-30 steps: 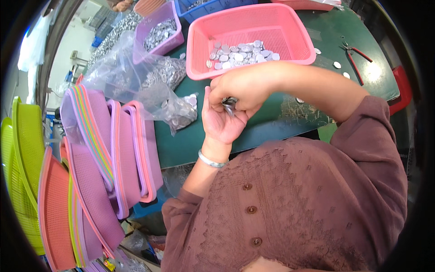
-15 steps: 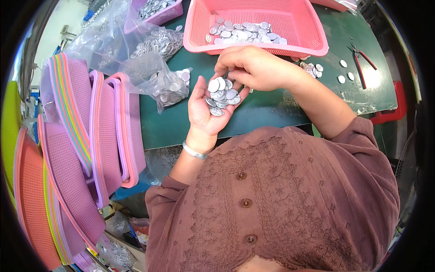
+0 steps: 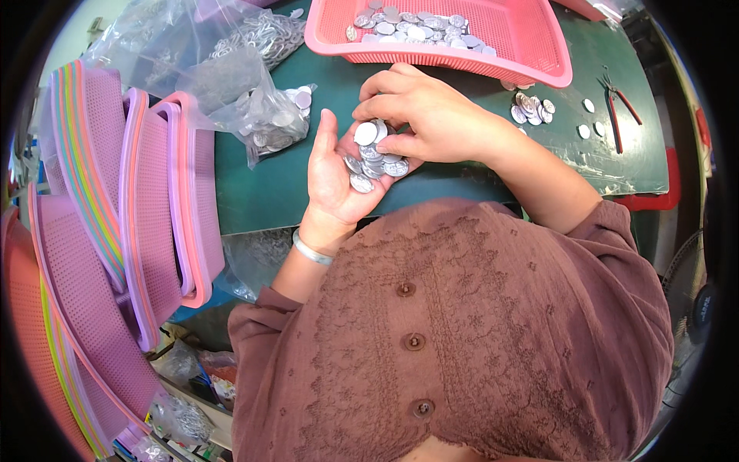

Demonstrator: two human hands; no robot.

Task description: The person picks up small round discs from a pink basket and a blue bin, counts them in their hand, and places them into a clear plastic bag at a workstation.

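Workshop, green worktable, pliers, stacked baskets

The person is wearing a loose, dusky brown blouse of slightly crinkled cloth. Round, dark brown buttons are running in a line down its front, and darker embroidery is branching out beside them, with small motifs dotting the cloth. Wide sleeves are leaving the forearms bare. A smooth, pale bangle is circling the left wrist.
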